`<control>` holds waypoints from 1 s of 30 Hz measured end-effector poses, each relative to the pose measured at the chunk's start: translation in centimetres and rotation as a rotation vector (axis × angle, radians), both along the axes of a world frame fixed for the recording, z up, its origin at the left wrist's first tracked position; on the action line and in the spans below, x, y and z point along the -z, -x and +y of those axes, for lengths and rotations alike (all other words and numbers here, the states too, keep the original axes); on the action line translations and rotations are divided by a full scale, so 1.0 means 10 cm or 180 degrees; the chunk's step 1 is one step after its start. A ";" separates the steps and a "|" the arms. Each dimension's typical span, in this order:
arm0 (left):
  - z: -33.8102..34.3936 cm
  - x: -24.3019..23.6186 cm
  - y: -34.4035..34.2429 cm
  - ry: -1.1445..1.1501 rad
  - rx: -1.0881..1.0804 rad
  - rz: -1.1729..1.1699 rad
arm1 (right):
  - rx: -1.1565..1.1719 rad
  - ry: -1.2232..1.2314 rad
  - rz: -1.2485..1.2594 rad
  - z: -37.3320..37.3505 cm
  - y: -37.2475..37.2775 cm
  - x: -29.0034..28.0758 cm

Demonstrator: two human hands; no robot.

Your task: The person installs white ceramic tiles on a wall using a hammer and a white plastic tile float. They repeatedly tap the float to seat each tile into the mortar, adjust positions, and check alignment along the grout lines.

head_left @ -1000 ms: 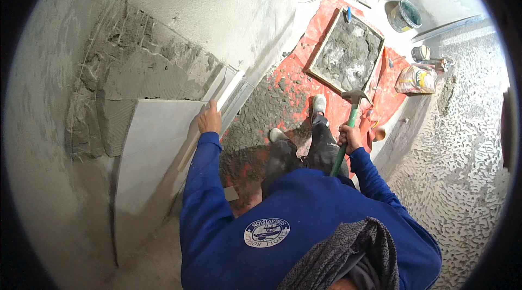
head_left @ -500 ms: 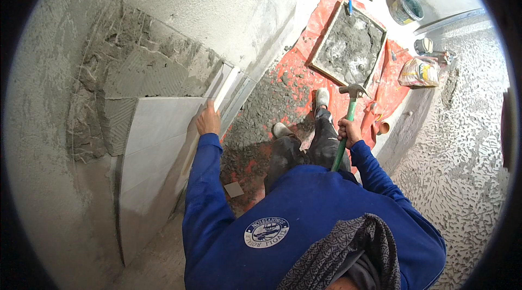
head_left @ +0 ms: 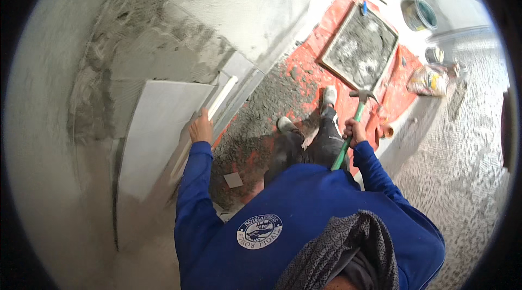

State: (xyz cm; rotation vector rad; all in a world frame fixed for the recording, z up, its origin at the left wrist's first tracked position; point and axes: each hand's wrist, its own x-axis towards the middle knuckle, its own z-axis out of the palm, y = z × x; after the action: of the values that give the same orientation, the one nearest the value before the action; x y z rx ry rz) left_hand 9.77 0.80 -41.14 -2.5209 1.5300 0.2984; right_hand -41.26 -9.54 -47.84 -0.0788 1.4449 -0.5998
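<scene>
My right hand (head_left: 355, 131) is wrapped round the green handle of a claw hammer (head_left: 342, 155), whose metal head points away from me over the floor. On the left, my left hand (head_left: 201, 128) grips a long pale straight bar (head_left: 222, 97) at about its middle. The bar slants along the edge of large light tiles (head_left: 168, 121) set on the wall, and part of it is hidden behind the hand. Beyond those tiles, rough grey mortar (head_left: 163, 53) covers the wall. A smaller tile piece (head_left: 236, 66) sits near the bar's far end.
A framed tray of mortar (head_left: 356, 45) rests on an orange sheet (head_left: 342, 7). A bucket (head_left: 418, 14), a bag (head_left: 428, 81) and an orange pipe (head_left: 386, 131) stand to the right. Rubble (head_left: 255, 118) litters the floor, with a loose square tile (head_left: 234, 180).
The view has shifted a little, so the floor things appear further right. My left hand sits slightly nearer on the bar's line; the hammer stays in my right hand.
</scene>
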 end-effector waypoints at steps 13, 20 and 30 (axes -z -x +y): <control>0.34 -0.15 -0.13 0.0033 -0.0457 0.0130 | -0.0807 0.0307 0.0239 -0.14 -0.27 -0.34; 0.06 -0.72 0.63 0.0264 -0.0861 0.0723 | -0.1815 0.1483 0.0420 -0.43 -0.71 -0.38; -0.60 -1.48 0.30 -0.0184 -0.0729 0.0321 | -0.1936 0.1556 -0.1425 -0.73 -1.78 -0.68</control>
State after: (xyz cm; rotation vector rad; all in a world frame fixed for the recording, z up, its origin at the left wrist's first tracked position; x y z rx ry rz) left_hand 6.81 -5.21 -26.32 -2.6738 1.2442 0.5007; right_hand -23.42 -16.83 -41.05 -0.6998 0.7550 -0.4138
